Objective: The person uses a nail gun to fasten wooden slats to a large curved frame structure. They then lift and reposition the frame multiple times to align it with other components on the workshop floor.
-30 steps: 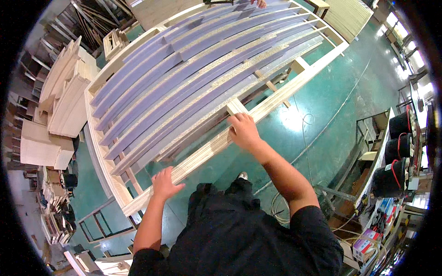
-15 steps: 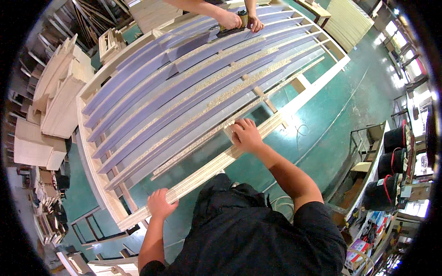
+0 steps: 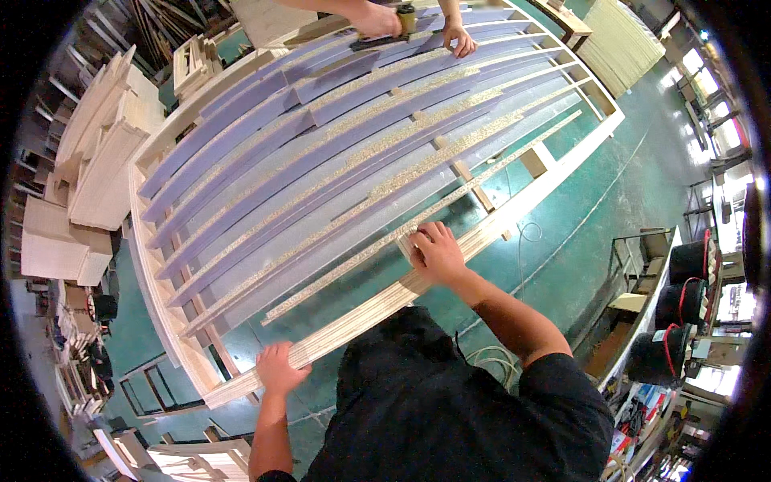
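Note:
A large wooden frame with curved purple-grey slats lies before me, its long pale near rail (image 3: 353, 328) crossing just ahead of my body. My left hand (image 3: 281, 368) is closed over this rail near its left end. Farther right, my right hand (image 3: 438, 251) curls over the same rail, its fingertips at a small pale wood block (image 3: 407, 247) on the rail's inner side. The palm hides part of that block. A thin chipboard-faced strip (image 3: 345, 273) runs alongside, inside the rail.
Across the frame, a co-worker's hand (image 3: 377, 20) holds a dark power tool (image 3: 405, 22); their other hand (image 3: 459, 38) touches a slat. Stacked panels (image 3: 112, 161) stand at left. Black buckets (image 3: 662, 353) line the right side. A pale hose (image 3: 494, 365) lies on the green floor.
The co-worker's tool has shifted left, away from their other hand. My hands keep their grip on the rail, while the whole view has shifted slightly.

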Tool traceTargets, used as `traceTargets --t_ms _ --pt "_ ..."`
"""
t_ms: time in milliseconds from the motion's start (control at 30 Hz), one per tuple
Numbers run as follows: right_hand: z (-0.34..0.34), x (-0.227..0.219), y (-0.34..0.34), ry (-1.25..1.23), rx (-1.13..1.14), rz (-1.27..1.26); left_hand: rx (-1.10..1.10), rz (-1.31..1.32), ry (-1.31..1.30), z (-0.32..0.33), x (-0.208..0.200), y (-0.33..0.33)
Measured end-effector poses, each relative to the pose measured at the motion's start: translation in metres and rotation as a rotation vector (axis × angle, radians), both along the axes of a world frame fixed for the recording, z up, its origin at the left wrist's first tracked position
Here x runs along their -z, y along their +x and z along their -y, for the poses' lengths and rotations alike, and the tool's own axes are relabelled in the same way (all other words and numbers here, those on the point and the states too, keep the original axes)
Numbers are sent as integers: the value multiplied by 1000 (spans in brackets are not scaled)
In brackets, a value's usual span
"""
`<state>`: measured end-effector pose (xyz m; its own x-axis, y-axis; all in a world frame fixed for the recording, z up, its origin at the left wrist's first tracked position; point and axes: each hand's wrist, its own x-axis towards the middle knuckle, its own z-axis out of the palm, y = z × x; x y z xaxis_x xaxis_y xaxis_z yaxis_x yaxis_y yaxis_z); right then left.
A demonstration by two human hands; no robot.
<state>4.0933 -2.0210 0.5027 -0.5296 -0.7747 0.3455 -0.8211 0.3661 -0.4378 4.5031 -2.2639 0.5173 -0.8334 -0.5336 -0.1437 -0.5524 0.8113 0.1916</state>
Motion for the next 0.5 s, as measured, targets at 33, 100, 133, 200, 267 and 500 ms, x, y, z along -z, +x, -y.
traceTargets --t_ms 33,100,133,200,267,500 --pt "0 1 1 -3 -3 9 -4 4 -1 0 0 2" --pt "3 -10 6 -23 3 19 9 -10 -21 1 0 6" --pt "3 -9 8 -20 4 37 30 -26 -38 1 4 9" --pt "1 -5 8 -15 0 67 42 -36 -45 2 4 17" --pt "4 -4 8 -72 30 73 25 -49 -26 1 1 12" --pt "2 5 9 -265 189 13 -4 -25 52 5 -5 8"
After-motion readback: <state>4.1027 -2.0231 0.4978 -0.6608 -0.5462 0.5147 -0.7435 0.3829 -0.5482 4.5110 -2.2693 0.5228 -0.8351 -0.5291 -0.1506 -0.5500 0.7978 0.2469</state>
